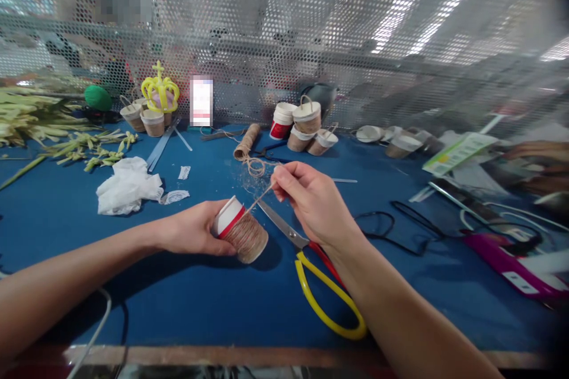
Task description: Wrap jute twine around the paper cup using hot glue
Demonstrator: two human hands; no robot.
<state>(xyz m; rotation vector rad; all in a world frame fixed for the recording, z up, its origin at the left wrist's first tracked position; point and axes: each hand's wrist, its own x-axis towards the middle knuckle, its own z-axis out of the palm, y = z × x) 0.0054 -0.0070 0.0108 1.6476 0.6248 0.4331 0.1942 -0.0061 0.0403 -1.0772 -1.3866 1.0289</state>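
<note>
My left hand (200, 228) grips a paper cup (230, 217) by its white rim end, the cup tilted on its side above the table. Brown twine (249, 237) is wound round much of the cup, below a red band. From the cup a strand of twine (262, 195) runs taut up to my right hand (306, 198), whose thumb and fingers pinch it. Scissors (291, 235) with yellow and red handles lie beneath my right hand and forearm, their blades pointing toward the cup. Behind them rests a roll of twine (247, 141) with loose loops.
Twine-wrapped cups (306, 118) stand at the back, near stacked red-and-white cups (281, 121). White crumpled paper (128, 186) and green plant strips (31, 115) lie left. A yellow crown (160, 92) sits on more cups. Right are black cord (411, 237) and a purple object (511, 266).
</note>
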